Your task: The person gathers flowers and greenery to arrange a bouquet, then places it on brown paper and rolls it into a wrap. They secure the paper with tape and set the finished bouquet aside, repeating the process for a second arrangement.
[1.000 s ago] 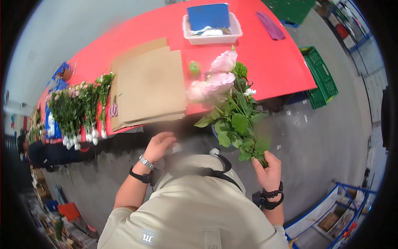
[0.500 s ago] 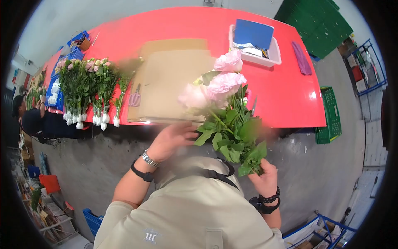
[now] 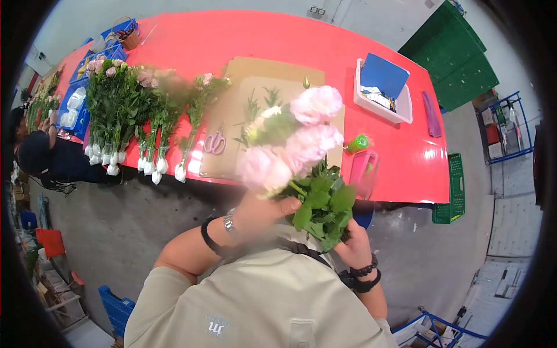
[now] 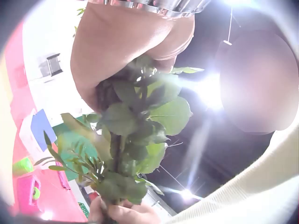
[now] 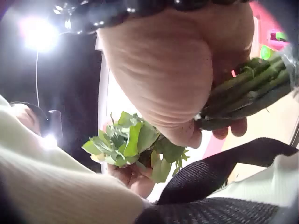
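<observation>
A bouquet with large pink blossoms (image 3: 313,145) and broad green leaves (image 3: 325,203) is held in front of the person's body, blossoms toward the table. Just below the blossoms, the left hand (image 3: 261,217) grips the upper stems, thumb across them; its far fingers are hidden. The right hand (image 3: 355,245) grips the lower stems. In the left wrist view the left hand (image 4: 126,42) curls round the leafy stems, and the right hand (image 4: 128,213) pinches them lower down. The right wrist view shows the right hand (image 5: 168,70) wrapped round a bundle of green stems (image 5: 247,93).
On the red table (image 3: 400,168) lie brown paper sheets (image 3: 272,75), purple-handled scissors (image 3: 214,143), several flower bunches (image 3: 116,110), a green spool (image 3: 358,143) and a white bin (image 3: 383,107). A green crate (image 3: 457,188) stands off the right end. Another person (image 3: 43,153) is at far left.
The left hand has moved from beside the bouquet onto its upper stems and grips them. The right hand keeps its hold. The head view has turned, so the table contents appear further right.
</observation>
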